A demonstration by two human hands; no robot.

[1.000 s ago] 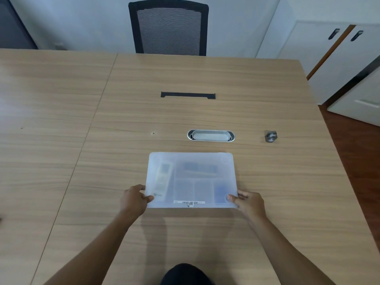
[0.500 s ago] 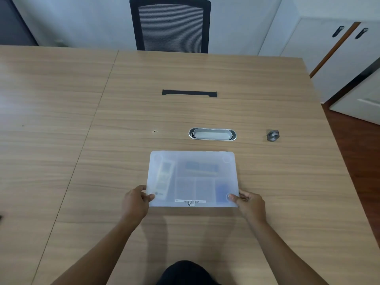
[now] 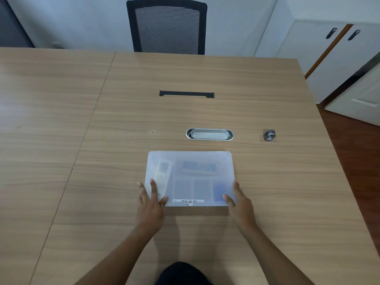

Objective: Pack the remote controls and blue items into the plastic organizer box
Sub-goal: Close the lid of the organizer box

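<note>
Head view: both hands' fingers [image 3: 153,185] spread flat, pressing the closed organizer box [image 3: 190,177] lid.

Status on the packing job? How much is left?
Nearly done. Done: a remote control and blue items show faintly through the closed lid of the organizer box. In hand: left hand and right hand rest open at its near corners. Left: nothing to pack visible on the table; latching cannot be judged.
</note>
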